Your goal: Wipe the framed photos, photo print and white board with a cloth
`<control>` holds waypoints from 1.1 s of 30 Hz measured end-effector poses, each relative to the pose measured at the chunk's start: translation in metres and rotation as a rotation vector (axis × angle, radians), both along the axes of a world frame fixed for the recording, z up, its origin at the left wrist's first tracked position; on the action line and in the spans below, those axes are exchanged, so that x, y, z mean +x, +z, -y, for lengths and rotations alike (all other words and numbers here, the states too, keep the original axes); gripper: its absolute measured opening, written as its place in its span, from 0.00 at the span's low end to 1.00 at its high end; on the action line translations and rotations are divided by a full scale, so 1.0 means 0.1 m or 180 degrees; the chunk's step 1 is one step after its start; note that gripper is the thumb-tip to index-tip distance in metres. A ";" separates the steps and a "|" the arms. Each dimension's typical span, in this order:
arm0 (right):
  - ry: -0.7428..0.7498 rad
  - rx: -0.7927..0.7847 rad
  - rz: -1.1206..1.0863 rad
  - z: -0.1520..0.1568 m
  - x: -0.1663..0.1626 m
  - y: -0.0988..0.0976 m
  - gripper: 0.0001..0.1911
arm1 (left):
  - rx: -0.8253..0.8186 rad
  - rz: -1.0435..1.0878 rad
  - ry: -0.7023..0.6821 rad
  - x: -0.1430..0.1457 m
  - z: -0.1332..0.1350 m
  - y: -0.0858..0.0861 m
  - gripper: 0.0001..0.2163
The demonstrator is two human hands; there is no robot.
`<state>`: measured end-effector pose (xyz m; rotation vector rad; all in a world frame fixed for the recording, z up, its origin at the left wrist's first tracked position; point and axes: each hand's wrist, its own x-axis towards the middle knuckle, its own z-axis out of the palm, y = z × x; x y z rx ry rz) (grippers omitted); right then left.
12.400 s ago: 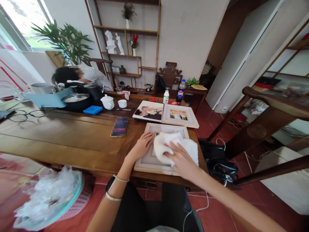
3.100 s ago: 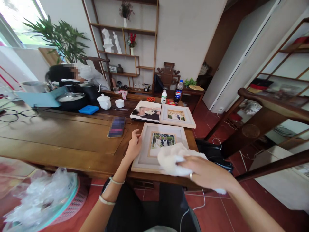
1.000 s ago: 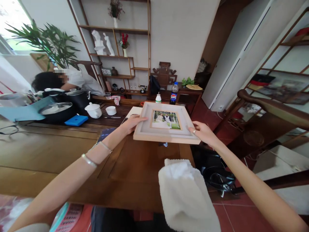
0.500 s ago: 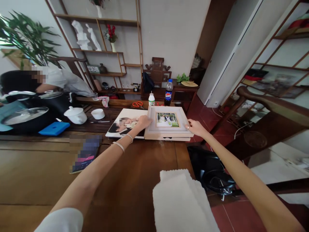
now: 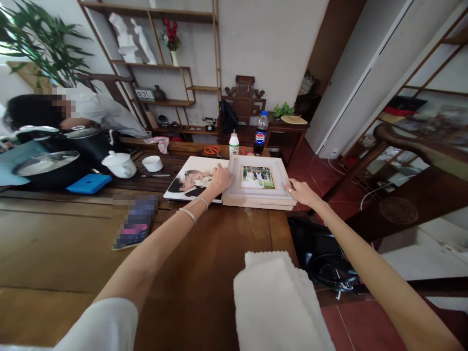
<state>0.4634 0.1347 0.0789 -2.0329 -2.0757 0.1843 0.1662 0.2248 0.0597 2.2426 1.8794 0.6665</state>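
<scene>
Gripping the top frame (image 5: 258, 178) by its opposite side edges, your left hand (image 5: 220, 179) and right hand (image 5: 303, 192) have it between them, over a lower frame (image 5: 263, 207). Their edges look not quite flush, so a sideways push could slide the upper one off; shoving it away from you could topple the white bottle (image 5: 234, 142) just beyond. Your bracelets (image 5: 188, 214), near the photo panel (image 5: 193, 191) left of your grip, could scrape it. Nearer you, a cloth (image 5: 281, 302) covers part of the brown wooden table (image 5: 204, 253); past the hands stand shelves (image 5: 190, 16), and far left a person (image 5: 98, 109) leans low.
</scene>
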 end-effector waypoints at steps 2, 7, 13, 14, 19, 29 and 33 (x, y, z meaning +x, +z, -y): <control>-0.0042 0.0269 -0.0046 0.15 -0.05 0.07 0.26 | 0.0130 0.0140 -0.0030 -0.10 0.05 0.04 0.13; 0.0632 0.0914 -0.0804 1.05 -0.37 0.18 0.22 | 0.0470 0.0487 -0.0262 -0.57 0.38 0.07 0.24; 0.1517 0.0541 -0.0828 2.30 -0.80 -0.02 0.22 | 0.0604 0.0880 -0.0533 -1.15 0.92 0.03 0.28; 0.1665 0.0540 -0.0730 2.43 -0.83 -0.08 0.22 | 0.0586 0.0914 -0.0492 -1.22 1.00 0.03 0.29; 0.1639 0.0555 -0.0400 2.80 -0.91 -0.33 0.26 | 0.0523 0.1081 -0.0029 -1.53 1.28 -0.03 0.28; 0.1947 0.0917 0.0024 2.81 -1.01 -0.50 0.39 | 0.0256 0.2055 0.1001 -1.84 1.32 -0.22 0.18; 0.1992 0.0817 0.0093 2.81 -1.03 -0.48 0.48 | -0.0086 0.2422 0.1316 -1.86 1.16 -0.26 0.10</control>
